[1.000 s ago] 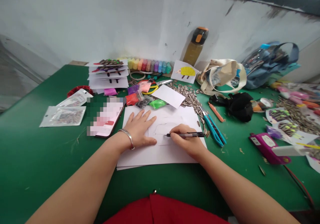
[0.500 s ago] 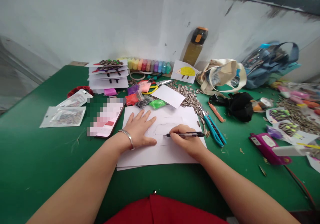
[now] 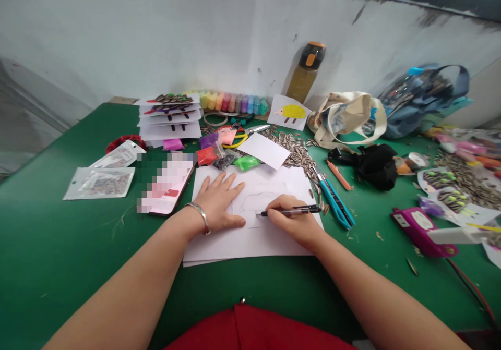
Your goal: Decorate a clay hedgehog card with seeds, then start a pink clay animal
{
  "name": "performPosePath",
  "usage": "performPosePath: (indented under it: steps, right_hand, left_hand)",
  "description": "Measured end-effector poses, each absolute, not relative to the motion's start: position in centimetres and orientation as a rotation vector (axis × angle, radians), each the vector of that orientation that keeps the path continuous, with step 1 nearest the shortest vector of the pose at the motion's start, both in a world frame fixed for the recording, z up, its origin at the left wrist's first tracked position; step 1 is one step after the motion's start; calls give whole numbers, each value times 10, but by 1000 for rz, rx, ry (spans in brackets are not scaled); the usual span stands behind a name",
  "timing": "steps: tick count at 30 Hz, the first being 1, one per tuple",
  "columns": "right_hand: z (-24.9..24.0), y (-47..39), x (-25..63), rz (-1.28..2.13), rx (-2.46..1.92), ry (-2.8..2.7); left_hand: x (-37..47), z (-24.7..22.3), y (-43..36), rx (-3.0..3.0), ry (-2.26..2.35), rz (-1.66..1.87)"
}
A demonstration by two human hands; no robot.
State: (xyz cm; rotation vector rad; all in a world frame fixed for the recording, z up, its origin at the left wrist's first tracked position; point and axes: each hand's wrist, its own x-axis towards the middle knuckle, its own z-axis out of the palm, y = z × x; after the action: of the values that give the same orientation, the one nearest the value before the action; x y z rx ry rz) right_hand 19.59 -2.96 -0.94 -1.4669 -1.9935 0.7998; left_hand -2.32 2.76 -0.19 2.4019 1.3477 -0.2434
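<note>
My left hand (image 3: pixel 217 204) lies flat with fingers spread on a stack of white paper (image 3: pixel 235 245), touching the left edge of a smaller white card (image 3: pixel 254 220). A thin outline drawing runs across that card. Between the fingers and thumb of my right hand (image 3: pixel 291 217) is a black pen (image 3: pixel 287 212), its tip pointing left and down at the card near the drawn line. Just beyond the paper are small packets of clay, among them a green packet (image 3: pixel 246 163) and a red packet (image 3: pixel 206 155), next to a blank white card (image 3: pixel 264 150).
To the left lie a phone (image 3: pixel 172 185) and seed packets (image 3: pixel 104 182). On the right are a teal utility knife (image 3: pixel 334 198), a peach-coloured tool (image 3: pixel 338 175), scattered sunflower seeds (image 3: pixel 299 154) and a magenta glue gun (image 3: pixel 418 232). A bottle (image 3: pixel 305 73) stands by the wall.
Almost nothing differs. My left hand stays in place, and the pen in my right hand has at most shifted very slightly at the card.
</note>
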Motion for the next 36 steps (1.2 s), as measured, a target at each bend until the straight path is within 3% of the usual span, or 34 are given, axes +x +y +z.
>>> performPosePath:
  steps: [36]
  right_hand:
    - [-12,-31,198,815,-1448,-1956]
  left_hand:
    - [-26,-9,30,2395,1333,-234]
